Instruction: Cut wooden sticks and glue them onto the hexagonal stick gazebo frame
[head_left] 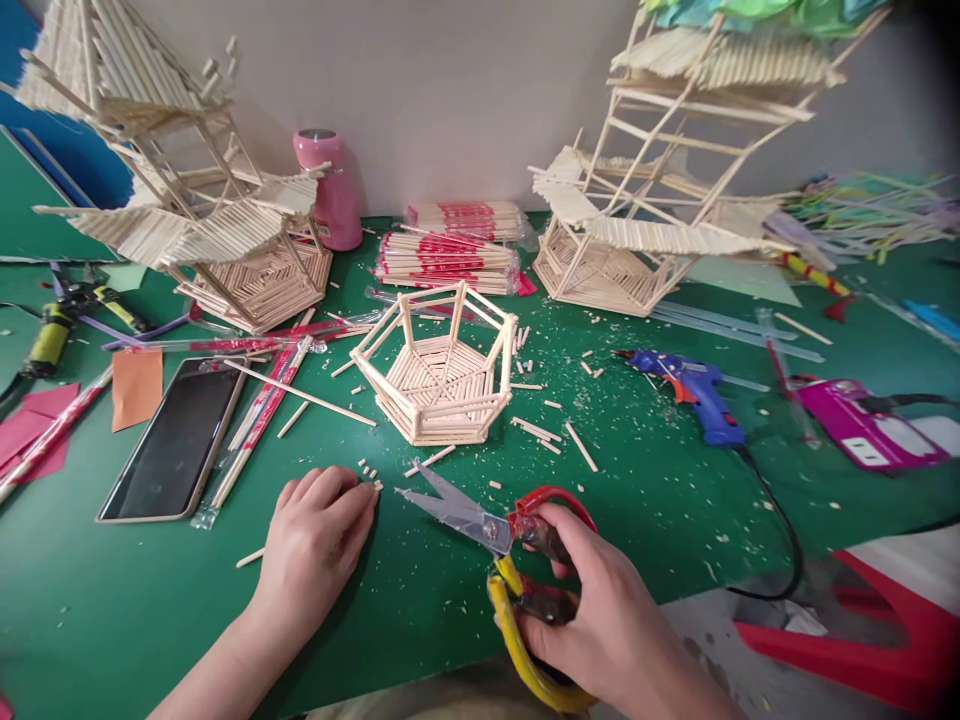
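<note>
My right hand [600, 600] grips a pair of scissors [480, 525] with one red and one yellow handle; the blades are parted and point up and left. Resting on the green table, my left hand [319, 540] is closed, its thumb and fingers together beside several tiny cut stick pieces [369, 472]. What those fingers hold, if anything, I cannot make out. Beyond both hands stands a small hexagonal frame [442, 425] of wooden sticks, with posts and a top rim. A short stick [430, 460] lies by the blade tips.
Stick pagodas stand at the back left [247, 230] and back right [637, 230]. Between them lie bundled chopsticks [450, 260] and a pink bottle [337, 195]. A phone [172, 440] lies left, a blue glue gun [694, 390] with a cord right. Stick scraps litter the table.
</note>
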